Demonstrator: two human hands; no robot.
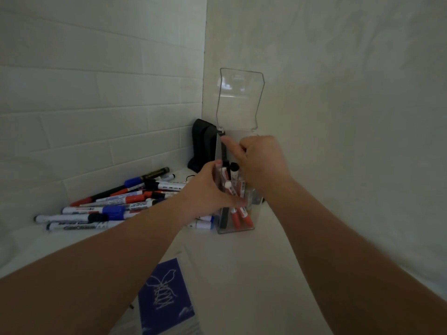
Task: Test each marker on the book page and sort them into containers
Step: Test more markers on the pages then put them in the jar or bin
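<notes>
Sort step: left hand [208,189] grips clear container [238,228] (lid up) near worktop [266,274] back corner, steadying it. Right hand [261,163] at its mouth, fingers curled; can't tell whether it holds a marker. Red markers [242,217] inside. Marker pile [108,206] along back-left edge, book [167,298] at near edge. Next, prob: pick one from pile, uncap, scribble on page.
</notes>
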